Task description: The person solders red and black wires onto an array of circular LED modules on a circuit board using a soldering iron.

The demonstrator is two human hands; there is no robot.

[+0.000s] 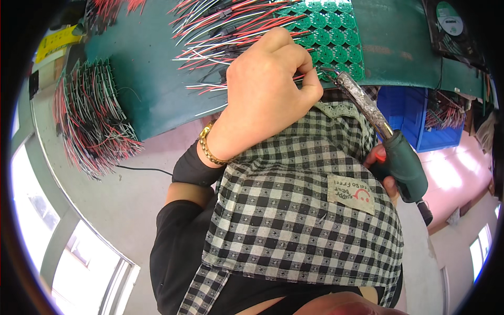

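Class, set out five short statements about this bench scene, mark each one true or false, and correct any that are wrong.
1. The right hand holds a dark-green-handled soldering iron with a silvery metal barrel. True.
2. The round green circuit boards lie scattered singly. False: the round green circuit boards sit side by side in rows.
3. The left hand is spread flat. False: the left hand has its thumb and index finger pinched together.
4. A black-and-white checked cloth apron covers the person's front. True.
5. A blue plastic bin stands at the picture's left. False: the blue plastic bin is at its right.
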